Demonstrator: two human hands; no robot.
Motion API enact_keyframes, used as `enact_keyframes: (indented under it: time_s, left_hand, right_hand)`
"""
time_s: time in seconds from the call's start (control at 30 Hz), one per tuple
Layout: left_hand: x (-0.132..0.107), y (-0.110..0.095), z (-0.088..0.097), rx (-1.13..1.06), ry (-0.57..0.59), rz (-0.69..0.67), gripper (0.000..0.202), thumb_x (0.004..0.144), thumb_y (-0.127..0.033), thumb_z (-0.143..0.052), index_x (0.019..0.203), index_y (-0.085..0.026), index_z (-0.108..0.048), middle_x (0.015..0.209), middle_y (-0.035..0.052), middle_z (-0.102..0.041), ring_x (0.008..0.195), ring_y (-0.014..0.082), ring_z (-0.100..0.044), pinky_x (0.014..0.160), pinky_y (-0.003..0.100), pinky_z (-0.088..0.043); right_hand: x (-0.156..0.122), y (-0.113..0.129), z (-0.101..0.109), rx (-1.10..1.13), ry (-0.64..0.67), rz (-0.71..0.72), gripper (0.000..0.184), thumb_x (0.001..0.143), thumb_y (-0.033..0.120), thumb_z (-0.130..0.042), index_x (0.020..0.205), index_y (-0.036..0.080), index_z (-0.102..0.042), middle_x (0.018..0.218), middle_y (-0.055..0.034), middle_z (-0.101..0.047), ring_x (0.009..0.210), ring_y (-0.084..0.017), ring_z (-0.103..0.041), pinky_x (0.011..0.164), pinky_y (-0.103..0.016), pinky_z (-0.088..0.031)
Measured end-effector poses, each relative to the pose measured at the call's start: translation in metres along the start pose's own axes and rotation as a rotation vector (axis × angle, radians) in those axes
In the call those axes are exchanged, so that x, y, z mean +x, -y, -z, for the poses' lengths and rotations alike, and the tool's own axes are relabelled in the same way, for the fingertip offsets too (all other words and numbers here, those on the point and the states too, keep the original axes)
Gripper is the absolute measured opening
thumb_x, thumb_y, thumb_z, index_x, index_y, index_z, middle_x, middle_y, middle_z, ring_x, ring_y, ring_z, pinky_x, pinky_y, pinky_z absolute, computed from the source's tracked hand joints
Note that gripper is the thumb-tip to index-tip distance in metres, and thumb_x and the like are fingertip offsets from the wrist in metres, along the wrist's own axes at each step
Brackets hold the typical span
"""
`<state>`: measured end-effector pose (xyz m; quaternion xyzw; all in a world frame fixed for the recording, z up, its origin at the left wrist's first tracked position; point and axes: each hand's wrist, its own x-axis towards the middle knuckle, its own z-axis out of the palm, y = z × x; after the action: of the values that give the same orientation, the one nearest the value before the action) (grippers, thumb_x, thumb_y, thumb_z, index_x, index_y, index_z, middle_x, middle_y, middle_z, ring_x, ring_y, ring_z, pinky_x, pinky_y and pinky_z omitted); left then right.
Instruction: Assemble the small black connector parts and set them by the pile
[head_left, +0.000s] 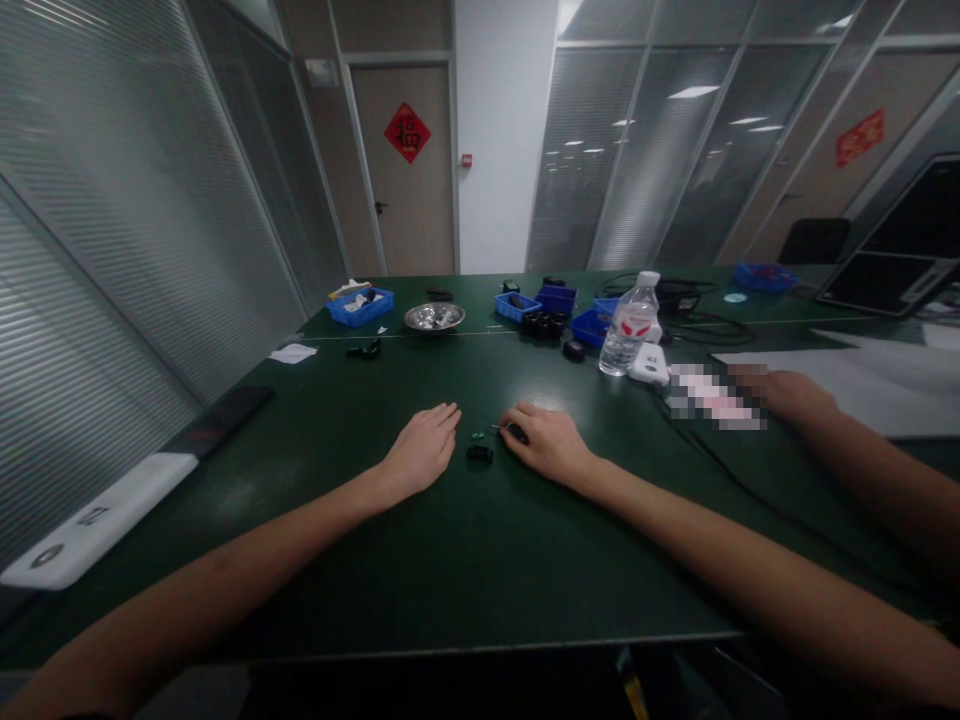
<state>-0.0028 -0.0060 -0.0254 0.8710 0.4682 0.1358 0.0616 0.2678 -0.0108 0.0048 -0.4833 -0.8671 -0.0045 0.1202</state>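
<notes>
My left hand (421,450) rests on the green table (420,590) with its fingers stretched out, holding nothing. Facing it, my right hand (549,442) has its thumb and fingers curled round a small black part (517,433); a thin metallic tip points out of it to the left. What kind of part this is cannot be made out. Between the two hands lie a tiny green piece (478,436), which looks like a circuit board, and a small black block-shaped part (480,454). Neither hand touches these two.
A water bottle (631,325) stands at right beside a white device (649,363) with a cable. Farther back are a metal bowl (435,329), a blue tray (361,318) and black parts (544,325). Another person's hand (799,397) is at right. A white-and-black device (112,510) lies left.
</notes>
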Motion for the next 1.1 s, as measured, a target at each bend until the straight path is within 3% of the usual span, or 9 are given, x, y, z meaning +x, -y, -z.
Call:
enact_keyframes:
  time_s: [0.17, 0.3, 0.4, 0.53, 0.63, 0.73, 0.9, 1.03, 1.1]
  left_hand:
    - [-0.001, 0.001, 0.000, -0.048, -0.039, -0.020, 0.050, 0.107, -0.037, -0.035, 0.151, -0.019, -0.049, 0.159, 0.0106, -0.045, 0.148, 0.0271, -0.040, 0.121, 0.052, -0.031]
    - [-0.004, -0.013, 0.014, -0.145, -0.093, -0.050, 0.045, 0.107, -0.035, -0.038, 0.146, -0.022, -0.053, 0.152, 0.0074, -0.054, 0.143, 0.0240, -0.046, 0.119, 0.048, -0.035]
    - [-0.007, -0.027, 0.026, -0.180, -0.114, -0.179, 0.041, 0.106, -0.036, -0.043, 0.143, -0.024, -0.055, 0.146, 0.0064, -0.058, 0.140, 0.0235, -0.047, 0.120, 0.047, -0.033]
    - [-0.008, -0.036, 0.033, -0.161, -0.047, -0.328, 0.032, 0.100, -0.039, -0.057, 0.129, -0.026, -0.064, 0.138, 0.0051, -0.062, 0.137, 0.0249, -0.048, 0.118, 0.047, -0.032]
    - [-0.007, -0.034, 0.031, -0.169, -0.067, -0.301, 0.025, 0.100, -0.035, -0.057, 0.120, -0.025, -0.067, 0.130, 0.0054, -0.066, 0.130, 0.0243, -0.053, 0.114, 0.046, -0.035]
    - [-0.006, -0.027, 0.028, -0.219, -0.107, -0.189, 0.027, 0.101, -0.037, -0.055, 0.122, -0.024, -0.066, 0.122, 0.0048, -0.069, 0.117, 0.0231, -0.059, 0.105, 0.044, -0.042]
    - [0.004, 0.011, 0.031, -0.241, -0.213, 0.029, 0.031, 0.100, -0.044, -0.054, 0.120, -0.024, -0.069, 0.115, 0.0044, -0.071, 0.105, 0.0241, -0.063, 0.094, 0.043, -0.047]
    - [0.010, 0.073, 0.043, -0.168, -0.287, 0.168, 0.034, 0.098, -0.043, -0.058, 0.122, -0.022, -0.069, 0.117, 0.0059, -0.071, 0.105, 0.0231, -0.064, 0.093, 0.040, -0.049]
    - [0.007, 0.106, 0.052, -0.061, -0.325, 0.315, 0.034, 0.097, -0.041, -0.060, 0.121, -0.019, -0.070, 0.116, 0.0067, -0.072, 0.102, 0.0224, -0.064, 0.093, 0.038, -0.048]
  right_hand:
    - [0.000, 0.001, 0.003, 0.000, 0.008, -0.003, 0.028, 0.103, 0.040, -0.047, 0.118, 0.025, -0.066, 0.110, -0.0058, -0.066, 0.086, -0.018, -0.063, 0.069, -0.028, -0.039]
    - [-0.001, 0.003, 0.005, -0.001, 0.026, -0.013, 0.028, 0.103, 0.040, -0.048, 0.119, 0.025, -0.065, 0.112, -0.0064, -0.066, 0.088, -0.018, -0.064, 0.071, -0.028, -0.041]
    - [-0.001, 0.003, 0.004, 0.009, 0.022, -0.005, 0.029, 0.103, 0.040, -0.047, 0.120, 0.025, -0.065, 0.113, -0.0064, -0.066, 0.089, -0.018, -0.064, 0.072, -0.028, -0.041]
    - [0.000, 0.002, 0.002, 0.003, 0.012, -0.008, 0.029, 0.103, 0.040, -0.048, 0.120, 0.025, -0.065, 0.111, -0.0059, -0.066, 0.090, -0.018, -0.064, 0.073, -0.028, -0.040]
    - [0.000, 0.003, 0.002, 0.000, 0.021, -0.015, 0.029, 0.103, 0.040, -0.048, 0.120, 0.024, -0.065, 0.112, -0.0061, -0.066, 0.091, -0.018, -0.064, 0.073, -0.028, -0.041]
    - [0.000, 0.003, 0.004, 0.018, 0.016, 0.002, 0.029, 0.103, 0.040, -0.048, 0.120, 0.024, -0.065, 0.112, -0.0062, -0.066, 0.091, -0.018, -0.063, 0.074, -0.028, -0.041]
    - [-0.001, 0.002, 0.005, 0.032, 0.008, 0.014, 0.028, 0.103, 0.040, -0.048, 0.119, 0.024, -0.065, 0.110, -0.0060, -0.066, 0.089, -0.018, -0.063, 0.072, -0.028, -0.041]
    - [0.000, 0.000, 0.004, 0.042, 0.001, 0.022, 0.029, 0.103, 0.041, -0.048, 0.120, 0.024, -0.064, 0.110, -0.0056, -0.066, 0.088, -0.018, -0.063, 0.072, -0.028, -0.041]
    - [0.000, 0.000, 0.004, 0.043, 0.009, 0.019, 0.029, 0.103, 0.041, -0.048, 0.120, 0.023, -0.064, 0.111, -0.0060, -0.066, 0.089, -0.018, -0.063, 0.073, -0.028, -0.042]
